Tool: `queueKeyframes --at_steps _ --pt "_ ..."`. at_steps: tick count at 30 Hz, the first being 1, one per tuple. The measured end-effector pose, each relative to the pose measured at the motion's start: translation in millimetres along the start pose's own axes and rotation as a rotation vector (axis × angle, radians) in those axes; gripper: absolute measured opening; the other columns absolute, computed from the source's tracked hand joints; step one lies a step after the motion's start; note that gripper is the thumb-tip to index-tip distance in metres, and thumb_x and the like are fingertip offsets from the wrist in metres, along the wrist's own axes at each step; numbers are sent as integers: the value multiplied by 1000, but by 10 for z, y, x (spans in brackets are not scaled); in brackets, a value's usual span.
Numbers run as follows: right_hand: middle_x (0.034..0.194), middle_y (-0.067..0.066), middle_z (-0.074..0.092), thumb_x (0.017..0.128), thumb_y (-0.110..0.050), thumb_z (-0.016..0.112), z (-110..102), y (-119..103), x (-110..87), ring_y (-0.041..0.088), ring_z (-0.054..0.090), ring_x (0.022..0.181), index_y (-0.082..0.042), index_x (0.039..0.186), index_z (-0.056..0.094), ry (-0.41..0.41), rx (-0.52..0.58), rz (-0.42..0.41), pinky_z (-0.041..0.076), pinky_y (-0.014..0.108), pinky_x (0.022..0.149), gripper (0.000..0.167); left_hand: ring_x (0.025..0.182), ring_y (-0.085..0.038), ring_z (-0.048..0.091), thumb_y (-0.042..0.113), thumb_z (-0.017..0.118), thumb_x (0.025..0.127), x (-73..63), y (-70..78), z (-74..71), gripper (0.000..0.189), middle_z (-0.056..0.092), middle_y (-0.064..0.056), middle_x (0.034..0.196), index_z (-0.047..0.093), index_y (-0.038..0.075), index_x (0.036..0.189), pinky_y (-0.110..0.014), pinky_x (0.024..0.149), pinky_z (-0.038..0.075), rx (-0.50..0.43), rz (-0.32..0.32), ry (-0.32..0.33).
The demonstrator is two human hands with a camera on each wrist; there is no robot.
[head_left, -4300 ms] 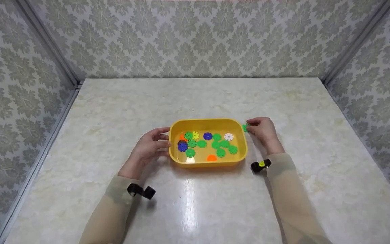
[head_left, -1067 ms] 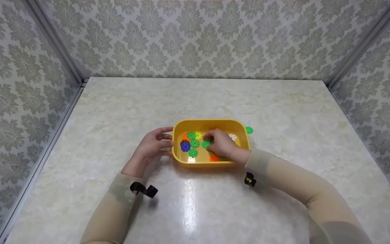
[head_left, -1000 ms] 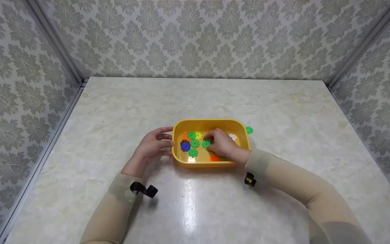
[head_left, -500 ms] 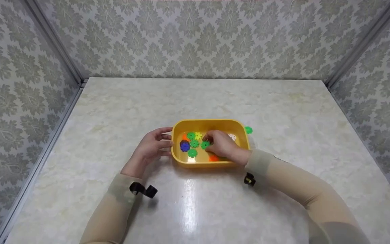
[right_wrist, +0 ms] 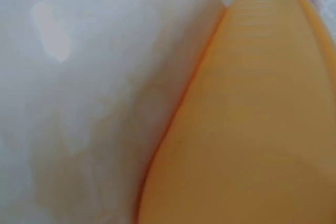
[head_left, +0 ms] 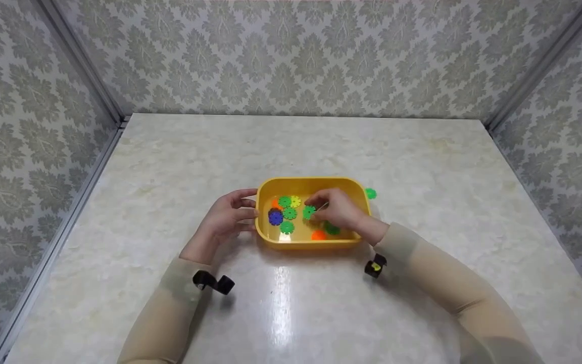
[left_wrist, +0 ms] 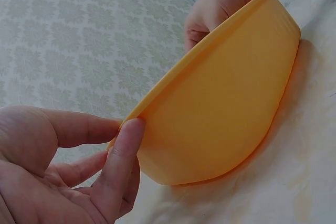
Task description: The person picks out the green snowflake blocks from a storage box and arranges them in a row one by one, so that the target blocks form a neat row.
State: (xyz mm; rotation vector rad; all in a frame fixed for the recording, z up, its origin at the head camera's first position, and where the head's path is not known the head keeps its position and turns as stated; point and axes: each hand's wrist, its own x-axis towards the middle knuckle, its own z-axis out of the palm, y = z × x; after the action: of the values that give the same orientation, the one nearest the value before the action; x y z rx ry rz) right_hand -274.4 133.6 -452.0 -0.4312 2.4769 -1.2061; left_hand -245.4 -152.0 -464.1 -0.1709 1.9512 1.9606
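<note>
While the left hand (head_left: 223, 216) pinches the yellow tub (head_left: 301, 245), the right hand (head_left: 340, 208) grips a green disc (head_left: 308, 212) inside it.

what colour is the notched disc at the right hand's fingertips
Green: the notched disc at the fingertips of the right hand shows best in the head view.

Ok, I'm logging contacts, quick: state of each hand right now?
Left hand: touching the yellow bin; can't tell whether it grips.
Right hand: closed, pinching a green disc.

Glare on tabletop (head_left: 282, 303); right-wrist view blurry.
</note>
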Motion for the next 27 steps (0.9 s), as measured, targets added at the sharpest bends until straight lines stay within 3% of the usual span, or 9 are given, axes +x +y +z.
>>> queueKeyframes --at_steps 9,23,27 --pt "120 13 73 90 -7 76 -182 -6 -108 24 69 102 -7 124 74 13 44 -43 59 26 83 34 94 -19 64 -3 71 92 14 0 -1 63 56 -11 123 50 13 150 -30 73 65 -9 -6 3" --pt "128 12 68 94 -12 74 -485 84 -260 19 63 104 -8 133 69 32 149 27 60 26 88 40 96 -21 65 -2 71 92 16 11 -3 63 57 -13 127 51 15 149 -32 76 65 10 -22 11" --pt "126 12 69 93 -12 75 -560 110 -305 17 67 99 -8 132 69 52 195 52 62 34 92 40 93 -18 67 -1 71 93 16 4 -4 62 57 -12 126 50 15 150 -31 75 65 7 -17 10"
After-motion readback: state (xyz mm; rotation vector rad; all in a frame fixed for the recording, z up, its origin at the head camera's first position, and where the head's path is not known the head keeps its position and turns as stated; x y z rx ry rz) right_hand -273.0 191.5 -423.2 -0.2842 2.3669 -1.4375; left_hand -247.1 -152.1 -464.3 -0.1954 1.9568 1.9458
